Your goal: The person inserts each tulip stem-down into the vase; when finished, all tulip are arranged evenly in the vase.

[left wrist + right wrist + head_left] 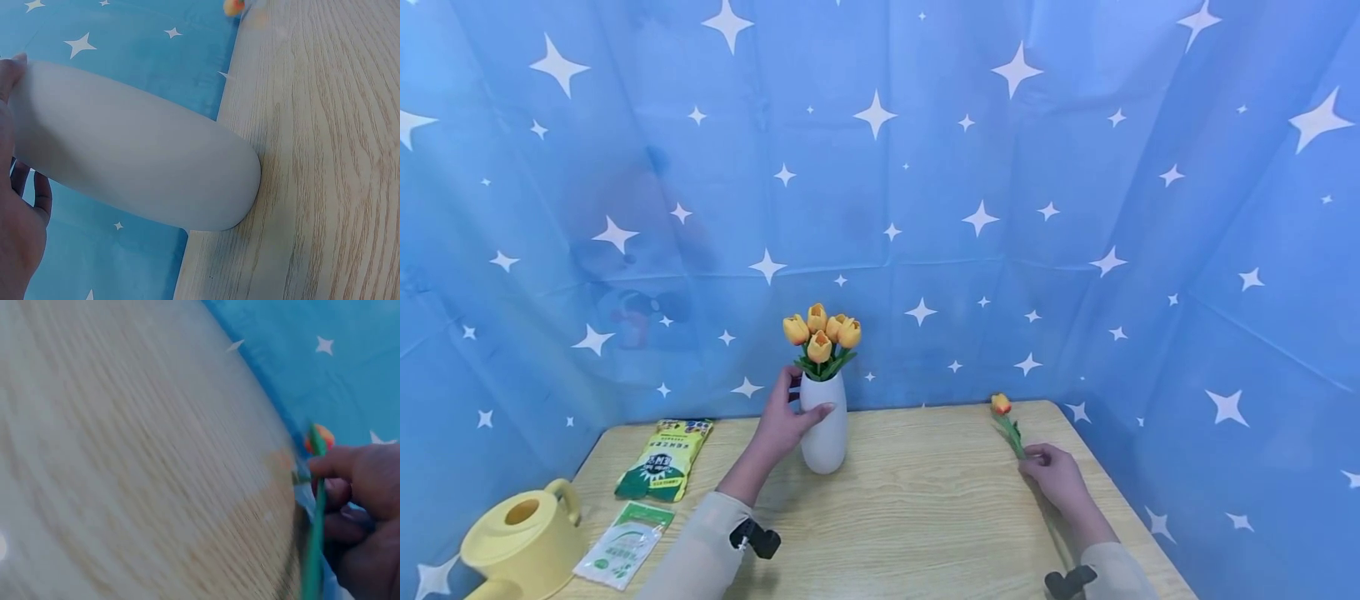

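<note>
A white vase (824, 435) stands on the table, holding several yellow-orange tulips (819, 347). My left hand (781, 427) grips the vase near its top from the left, thumb across the front and fingers behind. In the left wrist view, the vase's smooth body (144, 150) reaches down to the wood. Off to the right, my right hand (1060, 477) pinches a single orange tulip (1001, 404) by its green stem. That stem (317, 525) runs between thumb and fingers in the blurred right wrist view.
At the left lie a yellow-green packet (664, 462) and a smaller white-green packet (625, 546). A yellow watering can (527, 546) stands at the near left corner. Behind the wooden table (925, 500) hangs a blue star-patterned curtain (925, 208).
</note>
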Tool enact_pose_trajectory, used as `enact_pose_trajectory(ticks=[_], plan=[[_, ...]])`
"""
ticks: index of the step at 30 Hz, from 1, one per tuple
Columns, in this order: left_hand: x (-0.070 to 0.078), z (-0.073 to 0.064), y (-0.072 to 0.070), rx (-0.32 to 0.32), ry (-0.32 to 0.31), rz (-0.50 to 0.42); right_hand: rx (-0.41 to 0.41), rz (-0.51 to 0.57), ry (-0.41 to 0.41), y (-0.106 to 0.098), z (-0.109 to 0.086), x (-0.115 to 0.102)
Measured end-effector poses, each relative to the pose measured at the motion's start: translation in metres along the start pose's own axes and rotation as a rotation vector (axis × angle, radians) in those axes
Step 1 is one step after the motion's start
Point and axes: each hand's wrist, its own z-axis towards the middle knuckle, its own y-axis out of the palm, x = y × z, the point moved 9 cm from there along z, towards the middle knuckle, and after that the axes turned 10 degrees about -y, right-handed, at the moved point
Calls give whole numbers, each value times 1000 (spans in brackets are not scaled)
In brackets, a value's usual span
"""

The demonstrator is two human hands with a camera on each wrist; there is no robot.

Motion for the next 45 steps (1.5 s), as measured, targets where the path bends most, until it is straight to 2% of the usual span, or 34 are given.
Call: enact_pose_trajectory(ticks=[7,12,20,45], plan=[[1,0,0,0,-1,9,1,260,58,9,-8,-12],[0,0,0,0,1,9,-4,367,61,11,-6,-25],[-4,2,0,0,-3,6,71,456,24,7,1,-52],[-6,4,0,0,-9,7,97,452,-96,17,2,-126]])
